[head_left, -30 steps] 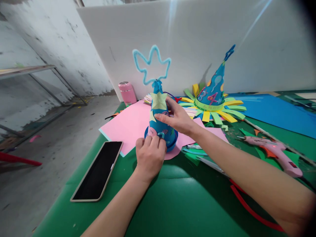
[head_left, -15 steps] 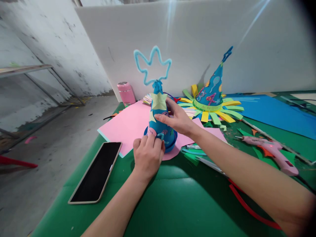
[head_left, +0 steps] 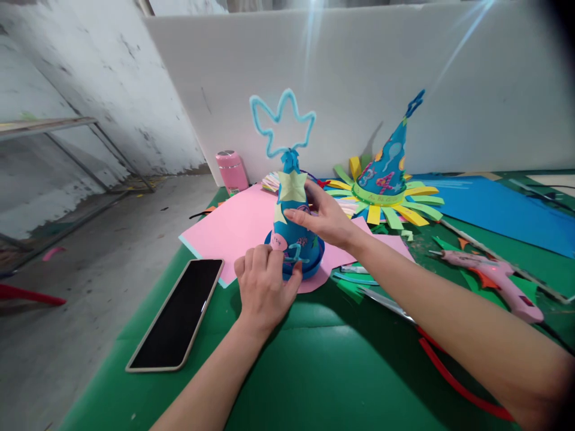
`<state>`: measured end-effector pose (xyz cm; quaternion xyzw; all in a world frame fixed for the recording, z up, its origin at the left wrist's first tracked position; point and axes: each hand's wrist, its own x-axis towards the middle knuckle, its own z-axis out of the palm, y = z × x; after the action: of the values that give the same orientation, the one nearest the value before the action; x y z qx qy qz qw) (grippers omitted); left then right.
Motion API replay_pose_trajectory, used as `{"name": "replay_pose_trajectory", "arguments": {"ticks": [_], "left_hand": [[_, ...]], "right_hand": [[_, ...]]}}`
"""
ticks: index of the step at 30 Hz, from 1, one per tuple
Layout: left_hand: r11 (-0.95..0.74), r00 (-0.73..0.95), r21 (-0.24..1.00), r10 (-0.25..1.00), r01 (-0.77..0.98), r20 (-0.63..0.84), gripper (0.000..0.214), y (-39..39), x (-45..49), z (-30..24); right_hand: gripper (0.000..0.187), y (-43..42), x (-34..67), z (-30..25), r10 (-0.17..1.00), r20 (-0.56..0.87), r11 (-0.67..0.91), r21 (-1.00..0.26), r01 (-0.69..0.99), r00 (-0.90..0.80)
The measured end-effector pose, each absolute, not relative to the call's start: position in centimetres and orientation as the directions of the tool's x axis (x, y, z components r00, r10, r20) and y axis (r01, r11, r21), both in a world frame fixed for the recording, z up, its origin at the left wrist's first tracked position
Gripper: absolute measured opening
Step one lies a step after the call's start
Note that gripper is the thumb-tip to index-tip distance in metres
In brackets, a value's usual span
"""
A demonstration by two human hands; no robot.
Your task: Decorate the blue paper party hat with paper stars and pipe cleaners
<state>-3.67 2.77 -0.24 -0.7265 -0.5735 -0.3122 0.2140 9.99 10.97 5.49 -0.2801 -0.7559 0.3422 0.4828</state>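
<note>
Since a second ago the left hand (head_left: 263, 287) has slid back a bit from the base of the blue cone hat (head_left: 294, 230), so the pink dot and the little squiggle stuck near its bottom now show. Its fingers (head_left: 269, 256) are curled loosely, with the tips just touching the hat's lower rim, not really clamped on anything. The right hand (head_left: 326, 218) hasn't budged: it steadies the cone from the side, fingers wrapped lightly around the middle just under the pale yellow star (head_left: 291, 185).

The hat stands upright on a pink paper sheet (head_left: 233, 224) on the green bench (head_left: 314, 371), with a light blue pipe-cleaner outline (head_left: 281, 123) sticking up from its tip. A phone (head_left: 177, 314) lies screen up to the left, near the left wrist. Behind and to the right sits a second cone hat (head_left: 389, 167) ringed with yellow and green paper strips, and further right a pink glue gun (head_left: 494, 278) lies on the bench. A pink bottle (head_left: 231, 172) stands at the back by the white board.
</note>
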Motion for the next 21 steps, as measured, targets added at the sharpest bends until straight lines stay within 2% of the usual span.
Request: {"name": "replay_pose_trajectory", "arguments": {"ticks": [2,6,9,15,21], "left_hand": [[-0.238,0.074,0.142,0.714,0.961,0.697,0.011,2.6,-3.9,-0.2],[-0.223,-0.08,0.363,0.748,0.905,0.659,0.02,3.0,-4.7,-0.5],[-0.273,-0.088,0.456,0.774,0.847,0.627,0.016,3.3,-5.2,-0.7],[-0.33,0.014,0.417,0.798,0.847,0.603,0.013,2.9,-5.1,-0.8],[-0.315,0.022,0.405,0.812,0.858,0.584,0.01,2.7,-4.8,-1.0]], "right_hand": [[0.029,11.0,10.0,5.4,0.758,0.533,0.604,-0.791,0.096,-0.375],[0.033,10.8,10.1,5.4,0.76,0.512,0.582,-0.811,0.067,-0.401],[0.043,10.5,10.4,5.5,0.769,0.479,0.557,-0.828,0.074,-0.424],[0.06,10.0,11.2,5.3,0.795,0.44,0.534,-0.834,0.137,-0.418],[0.053,9.9,10.7,5.1,0.743,0.493,0.588,-0.804,0.089,-0.453]]}}
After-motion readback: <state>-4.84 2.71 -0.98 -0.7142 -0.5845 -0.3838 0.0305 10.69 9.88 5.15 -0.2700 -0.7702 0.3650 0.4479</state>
